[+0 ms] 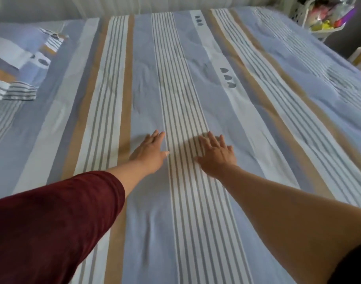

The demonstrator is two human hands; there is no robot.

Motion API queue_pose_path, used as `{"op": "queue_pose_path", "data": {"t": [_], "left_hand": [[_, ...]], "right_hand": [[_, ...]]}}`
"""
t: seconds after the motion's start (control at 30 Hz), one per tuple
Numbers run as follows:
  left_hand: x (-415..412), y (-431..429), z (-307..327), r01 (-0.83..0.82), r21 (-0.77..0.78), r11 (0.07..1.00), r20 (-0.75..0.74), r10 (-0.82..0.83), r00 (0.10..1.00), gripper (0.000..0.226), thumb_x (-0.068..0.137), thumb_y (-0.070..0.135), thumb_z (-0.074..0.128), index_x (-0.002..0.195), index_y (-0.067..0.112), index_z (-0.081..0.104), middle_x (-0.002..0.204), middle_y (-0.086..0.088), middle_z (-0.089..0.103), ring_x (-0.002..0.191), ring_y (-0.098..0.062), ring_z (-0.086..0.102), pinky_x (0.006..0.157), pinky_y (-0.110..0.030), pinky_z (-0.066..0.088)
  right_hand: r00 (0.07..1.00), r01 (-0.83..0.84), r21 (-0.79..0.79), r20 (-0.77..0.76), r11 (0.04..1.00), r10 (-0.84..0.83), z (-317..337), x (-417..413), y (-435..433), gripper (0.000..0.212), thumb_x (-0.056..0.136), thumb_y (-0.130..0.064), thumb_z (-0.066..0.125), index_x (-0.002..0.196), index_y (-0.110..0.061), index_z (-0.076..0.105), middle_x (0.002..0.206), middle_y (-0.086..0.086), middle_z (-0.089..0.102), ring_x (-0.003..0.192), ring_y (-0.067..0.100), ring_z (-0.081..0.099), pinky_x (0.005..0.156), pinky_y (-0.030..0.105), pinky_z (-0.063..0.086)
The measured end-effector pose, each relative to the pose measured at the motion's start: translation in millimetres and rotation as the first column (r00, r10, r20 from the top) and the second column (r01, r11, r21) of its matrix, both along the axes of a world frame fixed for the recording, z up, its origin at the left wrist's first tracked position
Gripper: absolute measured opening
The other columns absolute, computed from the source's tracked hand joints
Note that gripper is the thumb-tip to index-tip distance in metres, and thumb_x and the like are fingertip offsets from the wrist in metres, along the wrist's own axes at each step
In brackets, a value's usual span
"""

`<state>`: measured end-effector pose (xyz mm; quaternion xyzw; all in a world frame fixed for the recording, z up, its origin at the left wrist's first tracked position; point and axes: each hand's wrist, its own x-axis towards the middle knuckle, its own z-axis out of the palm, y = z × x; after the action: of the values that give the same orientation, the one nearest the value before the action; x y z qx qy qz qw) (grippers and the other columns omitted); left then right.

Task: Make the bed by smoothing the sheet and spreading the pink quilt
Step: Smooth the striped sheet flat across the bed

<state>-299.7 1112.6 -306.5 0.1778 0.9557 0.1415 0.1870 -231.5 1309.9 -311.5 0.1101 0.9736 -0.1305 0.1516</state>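
Note:
A striped sheet (196,78) in pale blue, white, tan and grey covers the whole bed. Both my hands lie flat on it near the middle, side by side. My left hand (149,151) presses the blue band with straight fingers, a dark red sleeve behind it. My right hand (216,155) presses the grey-striped white band, fingers spread. Light wrinkles show in the sheet ahead of the hands and near the front. No pink quilt is in view.
Pillows (13,64) in matching striped fabric lie at the left edge. A white basket shelf (321,17) with colourful items stands past the bed's far right corner. A white wall or curtain runs behind the bed.

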Motion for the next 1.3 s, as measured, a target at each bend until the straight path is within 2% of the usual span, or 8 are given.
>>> {"op": "queue_pose_path", "data": {"t": [0.53, 0.63, 0.73, 0.8, 0.87, 0.97, 1.1, 1.3], "left_hand": [[-215.6, 28.1, -28.1, -0.107, -0.019, 0.994, -0.274, 0.098, 0.957, 0.066, 0.1, 0.041, 0.035, 0.153, 0.017, 0.005, 0.161, -0.002, -0.003, 0.148, -0.025, -0.002, 0.12, -0.04, 0.004], [-264.1, 6.7, -43.6, -0.357, -0.015, 0.934, -0.338, 0.331, 0.881, 0.069, 0.1, 0.043, 0.036, 0.153, 0.012, 0.005, 0.16, -0.009, -0.001, 0.148, -0.029, -0.002, 0.119, -0.042, 0.002], [-296.6, 25.9, -55.1, -0.706, -0.029, 0.708, -0.228, 0.683, 0.694, 0.074, 0.098, 0.052, 0.027, 0.152, 0.008, 0.001, 0.16, -0.013, -0.004, 0.147, -0.032, -0.007, 0.118, -0.049, -0.003], [-301.2, 80.7, -60.9, -0.633, -0.068, 0.771, -0.237, 0.604, 0.761, 0.07, 0.098, 0.052, 0.019, 0.153, 0.013, 0.004, 0.16, -0.009, -0.003, 0.147, -0.031, -0.007, 0.118, -0.051, -0.004], [-296.4, 156.2, -52.1, -0.221, 0.115, 0.969, -0.17, 0.238, 0.956, 0.057, 0.101, 0.043, 0.018, 0.152, 0.02, 0.01, 0.161, 0.001, 0.003, 0.148, -0.022, -0.001, 0.117, -0.042, 0.001], [-276.8, 234.5, -23.4, 0.158, 0.548, 0.821, 0.01, -0.195, 0.981, 0.048, 0.104, 0.027, 0.033, 0.151, 0.021, 0.022, 0.157, -0.001, 0.024, 0.145, -0.018, 0.02, 0.116, -0.025, 0.014], [-258.6, 218.6, -46.2, -0.155, 0.75, 0.644, -0.067, 0.307, 0.949, 0.061, 0.094, 0.036, 0.035, 0.15, 0.018, 0.022, 0.155, -0.002, 0.029, 0.141, -0.018, 0.031, 0.116, -0.033, 0.024], [-256.7, 208.8, -83.9, -0.192, 0.862, 0.468, -0.033, 0.43, 0.902, 0.064, 0.092, 0.043, 0.035, 0.149, 0.015, 0.026, 0.152, -0.001, 0.036, 0.138, -0.011, 0.035, 0.115, -0.03, 0.029]], "right_hand": [[0.981, -0.105, 0.16, -0.145, 0.982, 0.128, -42.8, -193.7, 96.6, 0.068, 0.095, -0.065, 0.013, 0.153, -0.036, -0.005, 0.161, -0.005, -0.013, 0.148, 0.021, -0.016, 0.12, 0.049, -0.005], [0.951, -0.067, 0.159, -0.288, 0.985, 0.111, -65.0, -190.5, 96.8, 0.068, 0.093, -0.067, 0.004, 0.153, -0.037, -0.003, 0.161, -0.009, -0.01, 0.148, 0.017, -0.016, 0.12, 0.047, -0.006], [0.937, -0.053, 0.158, -0.335, 0.986, 0.104, -71.2, -193.1, 100.4, 0.068, 0.093, -0.066, 0.005, 0.154, -0.036, 0.001, 0.162, -0.009, -0.006, 0.148, 0.016, -0.015, 0.12, 0.047, -0.004], [0.934, -0.048, 0.165, -0.343, 0.985, 0.102, -72.6, -194.5, 103.1, 0.069, 0.092, -0.066, 0.005, 0.154, -0.036, 0.003, 0.162, -0.008, -0.005, 0.148, 0.016, -0.014, 0.12, 0.048, -0.003], [0.931, -0.043, 0.163, -0.352, 0.986, 0.099, -73.3, -194.9, 102.7, 0.069, 0.092, -0.066, 0.006, 0.154, -0.036, 0.004, 0.162, -0.008, -0.003, 0.149, 0.016, -0.013, 0.12, 0.048, -0.001], [0.924, -0.026, 0.162, -0.372, 0.986, 0.086, -72.1, -193.6, 102.2, 0.069, 0.093, -0.066, 0.006, 0.154, -0.035, 0.007, 0.162, -0.008, 0.001, 0.149, 0.015, -0.01, 0.12, 0.048, 0.0], [0.907, -0.022, 0.148, -0.414, 0.989, 0.082, -69.5, -192.9, 101.8, 0.065, 0.095, -0.062, 0.011, 0.154, -0.034, 0.011, 0.162, -0.009, 0.004, 0.149, 0.014, -0.008, 0.12, 0.046, 0.001], [0.907, -0.059, 0.092, -0.411, 0.994, 0.091, -60.4, -215.6, 111.7, 0.056, 0.1, -0.046, 0.021, 0.154, -0.035, 0.009, 0.162, -0.01, 0.007, 0.15, 0.015, -0.003, 0.121, 0.044, -0.001]]}}
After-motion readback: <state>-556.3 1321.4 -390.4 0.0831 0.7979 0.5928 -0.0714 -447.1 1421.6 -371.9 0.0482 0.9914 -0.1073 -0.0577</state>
